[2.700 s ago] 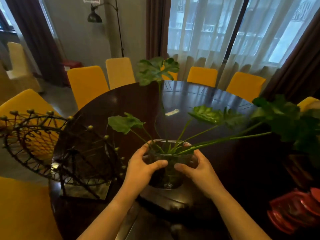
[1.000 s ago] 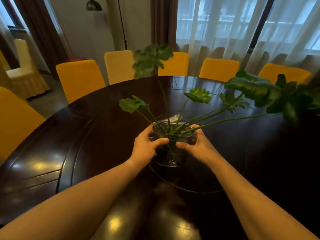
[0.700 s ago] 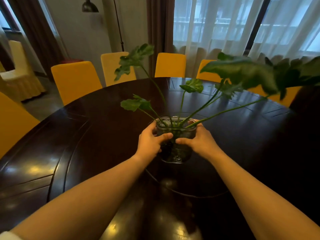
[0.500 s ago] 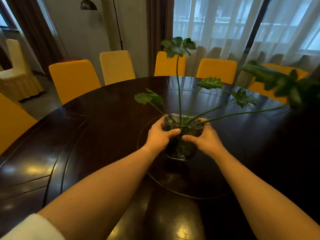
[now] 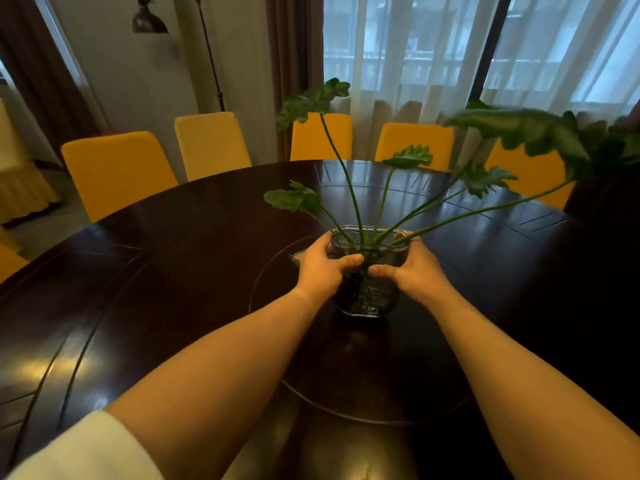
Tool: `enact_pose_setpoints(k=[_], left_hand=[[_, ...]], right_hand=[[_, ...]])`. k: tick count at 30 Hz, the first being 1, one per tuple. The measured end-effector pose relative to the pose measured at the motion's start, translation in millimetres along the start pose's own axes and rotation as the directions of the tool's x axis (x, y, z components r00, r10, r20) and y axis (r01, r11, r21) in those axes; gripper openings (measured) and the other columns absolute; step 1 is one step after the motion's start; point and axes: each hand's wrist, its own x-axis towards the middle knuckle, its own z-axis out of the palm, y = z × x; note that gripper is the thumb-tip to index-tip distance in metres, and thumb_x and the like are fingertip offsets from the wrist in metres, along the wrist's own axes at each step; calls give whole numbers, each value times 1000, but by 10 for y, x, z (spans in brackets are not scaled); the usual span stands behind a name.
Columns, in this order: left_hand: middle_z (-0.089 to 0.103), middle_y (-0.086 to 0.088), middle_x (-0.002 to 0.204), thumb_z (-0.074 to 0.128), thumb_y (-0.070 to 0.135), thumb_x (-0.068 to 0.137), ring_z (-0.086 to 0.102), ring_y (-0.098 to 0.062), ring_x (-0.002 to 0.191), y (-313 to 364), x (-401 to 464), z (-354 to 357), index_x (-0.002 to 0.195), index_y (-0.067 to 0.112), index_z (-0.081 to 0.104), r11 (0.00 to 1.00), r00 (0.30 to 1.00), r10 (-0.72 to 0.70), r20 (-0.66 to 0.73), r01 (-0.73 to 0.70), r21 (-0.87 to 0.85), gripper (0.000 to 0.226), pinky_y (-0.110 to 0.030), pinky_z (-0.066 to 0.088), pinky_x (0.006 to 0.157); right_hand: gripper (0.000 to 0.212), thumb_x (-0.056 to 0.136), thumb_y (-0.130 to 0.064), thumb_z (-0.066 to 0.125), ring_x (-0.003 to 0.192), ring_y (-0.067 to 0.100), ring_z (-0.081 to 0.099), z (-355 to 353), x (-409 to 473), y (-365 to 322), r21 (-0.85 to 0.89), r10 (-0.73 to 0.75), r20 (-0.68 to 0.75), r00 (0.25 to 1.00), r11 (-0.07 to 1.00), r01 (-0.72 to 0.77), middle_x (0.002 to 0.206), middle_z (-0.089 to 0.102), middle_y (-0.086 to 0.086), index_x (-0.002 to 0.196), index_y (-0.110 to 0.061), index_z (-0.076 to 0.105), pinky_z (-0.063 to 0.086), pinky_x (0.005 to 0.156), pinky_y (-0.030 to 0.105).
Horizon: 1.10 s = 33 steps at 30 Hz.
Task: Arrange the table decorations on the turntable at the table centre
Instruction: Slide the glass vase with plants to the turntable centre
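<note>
A clear glass vase (image 5: 367,299) with dark roots in water holds several long green stems and broad split leaves (image 5: 311,98). It stands on the dark round turntable (image 5: 346,407) at the middle of the big dark wooden table (image 5: 156,258). My left hand (image 5: 320,268) grips the vase's left side and my right hand (image 5: 414,271) grips its right side, thumbs nearly meeting across the front. One large leaf (image 5: 519,129) reaches far to the right.
Yellow-covered chairs (image 5: 114,168) ring the far side of the table, in front of sheer white curtains (image 5: 415,64) and a floor lamp (image 5: 149,19). A small pale object (image 5: 297,258) peeks out just left of my left hand on the turntable.
Both hands carried the vase from the near table edge out to the turntable. The wire rack and red items seen earlier are out of view. The leaves have swung about.
</note>
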Motion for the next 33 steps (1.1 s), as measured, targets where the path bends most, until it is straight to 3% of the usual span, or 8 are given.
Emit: enact_pose_setpoints(k=[2,6,10,14,19,22,29,33], left_hand=[[70,-2,112,74,2,85,70,-13,93,-34,13,23,127,12,60,1000,1000,-9,-15,9,17,46,-11,51,50],[70,13,93,74,0,85,69,9,68,-139,87,84,109,22,63,998,999,37,-18,-36,47,35,-7,45,43],[71,13,91,73,-1,84,69,11,69,-123,108,132,107,24,63,998,999,45,3,-46,52,36,-8,48,50],[74,9,99,76,4,83,72,3,83,-141,123,169,107,29,64,997,999,53,-9,-53,60,37,-15,56,68],[73,2,115,80,16,82,68,-14,108,-178,103,173,112,33,61,991,998,59,-17,-56,124,39,-34,54,94],[71,0,122,80,18,82,66,-17,114,-169,63,185,119,30,59,989,998,46,-38,-40,145,44,-35,52,98],[69,6,115,80,20,82,64,-18,115,-176,51,213,118,33,57,986,997,27,-68,-16,166,45,-32,52,95],[64,-5,135,79,27,83,58,-24,126,-198,56,195,136,23,53,977,998,-2,-57,15,213,59,-47,48,107]], right_hand=[[83,61,-30,92,106,10,55,18,21,48,9,3,-1,1000,1000,-3,115,60,-7,131,-21,49,44,87,28],[81,61,-30,93,107,16,61,8,45,142,24,43,-5,999,999,-43,116,66,-3,129,-23,50,50,89,32],[78,62,-29,92,102,12,56,-7,25,208,84,57,-12,998,995,-56,106,59,-9,127,-27,48,47,84,29],[66,64,-21,92,105,18,62,-20,43,243,167,42,-1,999,985,-41,103,63,-9,111,-28,46,52,89,35],[69,67,-24,89,111,16,57,-47,40,255,174,54,45,998,983,-61,114,59,-6,119,-29,44,50,93,36],[71,69,-25,88,110,13,55,-46,17,244,167,67,71,995,983,-78,114,58,-9,123,-28,43,48,92,34],[63,72,-24,87,103,9,53,-17,-58,219,182,73,44,996,980,-80,97,52,-26,115,-32,42,44,76,21],[62,74,-25,85,108,13,54,9,-74,233,200,75,41,996,976,-81,102,55,-21,117,-33,41,48,89,34]])
